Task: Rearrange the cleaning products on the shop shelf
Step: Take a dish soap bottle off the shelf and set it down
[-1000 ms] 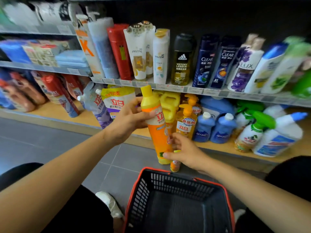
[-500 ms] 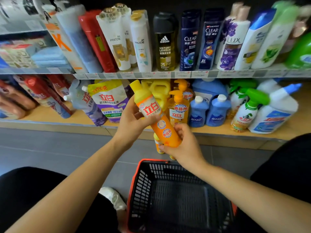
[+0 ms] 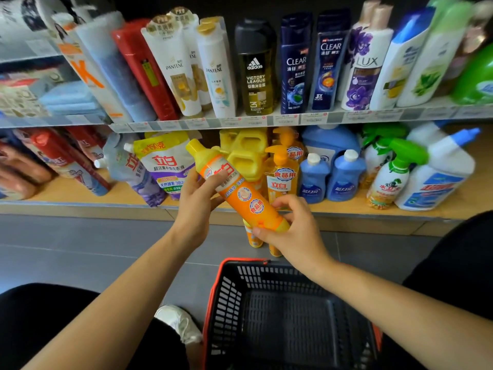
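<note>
orange plastic bottle (image 3: 245,194), yellow cap | mid-frame, tilted, cap upper-left | left hand (image 3: 196,206) fingers curled round label | right hand (image 3: 293,231) gripping base

tan wooden shelf board (image 3: 80,194) | 10 o'clock: yellow-and-purple refill pouch (image 3: 165,166) | 12 o'clock: yellow plastic jugs (image 3: 245,153) | 2 o'clock: two blue bottles (image 3: 313,180), green-trigger spray bottle (image 3: 392,174) | grey tiled floor (image 3: 80,249) | 6 o'clock: black red-rimmed plastic basket (image 3: 226,295)

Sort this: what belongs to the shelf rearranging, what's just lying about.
Job: orange plastic bottle with yellow cap; left hand; right hand; yellow pump bottle; two blue plastic bottles.
Lying about: black mesh basket with red rim; white shoe.
</note>
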Demonstrator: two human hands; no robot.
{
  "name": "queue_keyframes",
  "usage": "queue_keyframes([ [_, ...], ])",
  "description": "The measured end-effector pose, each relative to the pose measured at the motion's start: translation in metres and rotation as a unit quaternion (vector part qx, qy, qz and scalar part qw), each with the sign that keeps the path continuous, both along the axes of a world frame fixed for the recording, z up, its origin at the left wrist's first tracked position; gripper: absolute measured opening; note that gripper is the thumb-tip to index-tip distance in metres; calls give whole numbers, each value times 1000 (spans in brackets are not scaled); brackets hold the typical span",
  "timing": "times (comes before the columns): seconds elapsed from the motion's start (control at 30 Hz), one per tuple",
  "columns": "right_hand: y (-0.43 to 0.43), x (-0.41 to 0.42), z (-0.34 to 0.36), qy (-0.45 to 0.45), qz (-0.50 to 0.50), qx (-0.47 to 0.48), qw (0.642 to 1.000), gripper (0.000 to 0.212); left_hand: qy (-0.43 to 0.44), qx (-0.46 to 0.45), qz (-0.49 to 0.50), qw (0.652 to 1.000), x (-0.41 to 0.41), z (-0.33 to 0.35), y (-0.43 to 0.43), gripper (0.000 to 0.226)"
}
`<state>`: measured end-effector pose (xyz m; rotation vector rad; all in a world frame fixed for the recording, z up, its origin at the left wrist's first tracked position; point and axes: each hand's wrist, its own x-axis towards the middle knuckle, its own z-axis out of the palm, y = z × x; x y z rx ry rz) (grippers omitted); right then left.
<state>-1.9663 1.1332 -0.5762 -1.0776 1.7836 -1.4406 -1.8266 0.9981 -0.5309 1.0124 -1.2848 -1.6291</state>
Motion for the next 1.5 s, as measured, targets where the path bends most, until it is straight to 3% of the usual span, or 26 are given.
queue_keyframes([
  [0.13,-4,-4,1,-145,15,4,989,39,69,35,-10,997,3,4,-4,46],
  [0.23,-8,-9,5,-264,26,25,964,54,97,35,-22,994,4,6,-4,57],
  [0.33,-12,-15,11,-326,62,30,943,57,103,24,-9,994,4,8,-4,59],
  [0.53,-13,-27,20,-290,61,-8,955,54,59,-26,20,998,3,14,-3,73],
  [0.7,-12,-29,23,-346,43,-28,937,33,83,-11,-8,996,4,17,-7,35],
  [0.77,-11,-30,25,-374,42,-25,926,30,109,14,-1,994,5,18,-10,42],
  [0.9,-11,-32,26,-400,66,-10,914,33,136,18,10,991,8,20,-13,59],
  [1.1,-11,-27,22,-379,78,-44,921,52,121,-12,29,992,11,23,-13,56],
  [1.23,-10,-26,23,-365,81,-37,927,59,94,-48,5,994,10,25,-9,36],
  [1.37,-8,-23,25,-392,116,17,912,53,115,-12,-24,993,11,27,-11,17],
  [1.5,-8,-26,23,-385,145,74,908,67,168,5,-40,985,15,29,-13,28],
])
